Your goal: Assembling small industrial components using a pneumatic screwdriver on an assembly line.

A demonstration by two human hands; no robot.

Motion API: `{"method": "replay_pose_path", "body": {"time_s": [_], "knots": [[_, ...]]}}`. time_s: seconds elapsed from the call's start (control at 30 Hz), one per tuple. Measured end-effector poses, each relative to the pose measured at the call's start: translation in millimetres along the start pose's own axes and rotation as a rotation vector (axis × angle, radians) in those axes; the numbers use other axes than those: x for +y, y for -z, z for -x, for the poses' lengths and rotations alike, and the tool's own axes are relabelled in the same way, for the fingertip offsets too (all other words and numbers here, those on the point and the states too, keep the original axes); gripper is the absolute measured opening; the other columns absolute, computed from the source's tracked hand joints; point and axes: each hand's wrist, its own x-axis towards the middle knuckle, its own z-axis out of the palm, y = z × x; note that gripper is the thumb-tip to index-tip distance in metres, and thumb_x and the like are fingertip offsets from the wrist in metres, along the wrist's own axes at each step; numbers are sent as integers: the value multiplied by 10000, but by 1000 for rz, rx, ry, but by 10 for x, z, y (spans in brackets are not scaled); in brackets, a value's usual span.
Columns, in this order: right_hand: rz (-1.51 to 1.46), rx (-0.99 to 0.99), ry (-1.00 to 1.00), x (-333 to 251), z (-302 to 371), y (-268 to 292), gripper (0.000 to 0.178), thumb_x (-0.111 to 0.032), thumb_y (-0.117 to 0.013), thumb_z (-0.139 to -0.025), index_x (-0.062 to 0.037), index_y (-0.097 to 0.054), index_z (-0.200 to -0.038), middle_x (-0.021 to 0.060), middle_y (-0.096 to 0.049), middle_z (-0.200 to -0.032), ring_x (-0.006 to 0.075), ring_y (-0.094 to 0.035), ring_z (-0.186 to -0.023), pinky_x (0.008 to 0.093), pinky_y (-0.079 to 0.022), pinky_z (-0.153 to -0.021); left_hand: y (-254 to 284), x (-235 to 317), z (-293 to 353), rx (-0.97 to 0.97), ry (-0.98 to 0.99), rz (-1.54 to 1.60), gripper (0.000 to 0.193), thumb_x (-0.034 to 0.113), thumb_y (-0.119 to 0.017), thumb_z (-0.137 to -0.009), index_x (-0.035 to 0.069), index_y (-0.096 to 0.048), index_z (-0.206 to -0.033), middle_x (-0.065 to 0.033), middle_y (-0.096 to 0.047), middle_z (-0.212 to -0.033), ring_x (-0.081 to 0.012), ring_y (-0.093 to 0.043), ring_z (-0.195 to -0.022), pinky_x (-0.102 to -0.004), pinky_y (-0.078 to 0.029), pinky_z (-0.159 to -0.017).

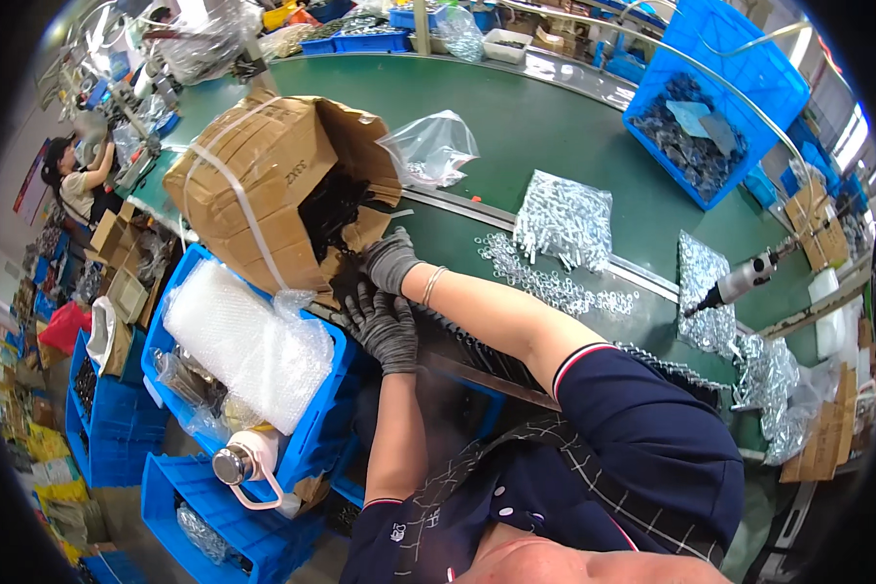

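Carton (234, 195) tipped beside right hand (391, 261); bubble wrap (234, 336) over blue bin (313, 407).

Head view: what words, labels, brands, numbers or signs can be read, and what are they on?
Carton: short dark print on its side, readable, but I don't copy printed text.
Shirt: small white mark on the chest, too small to read.
Wall poster, far left: any print is too small to read.

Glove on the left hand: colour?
Grey with fine darker streaks; the glove shows best in the head view.
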Motion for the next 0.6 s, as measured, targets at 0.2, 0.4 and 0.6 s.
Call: {"method": "replay_pose_path", "body": {"time_s": [0.2,0.4,0.6], "knots": [[-46,-124,-77,25,50,127,273,-306,-551,-866,-133,-691,-1022,64,-659,-1058,250,-629,-997,476,-413,-813,-85,1,6,39,-7,-45,490,385,-552,-830,150,-532,-1259,-74,-372,-1437,-336,-275,-1345,-490,-123,-1124],[-262,-1,11,761,527,194,262,-319,-549,-862,-106,-675,-947,103,-655,-984,303,-613,-969,432,-451,-804,-33,-59,34,104,43,-36,515,388,-571,-819,114,-533,-1254,-133,-317,-1453,-353,-267,-1343,-494,-138,-1126],[116,-230,93,1840,1753,57,139,-90,-541,-775,-108,-646,-865,104,-646,-966,267,-645,-888,384,-520,-696,164,30,11,-2,59,17,470,377,-588,-814,123,-576,-1210,-156,-318,-1443,-368,-255,-1343,-506,-159,-1118]]}}
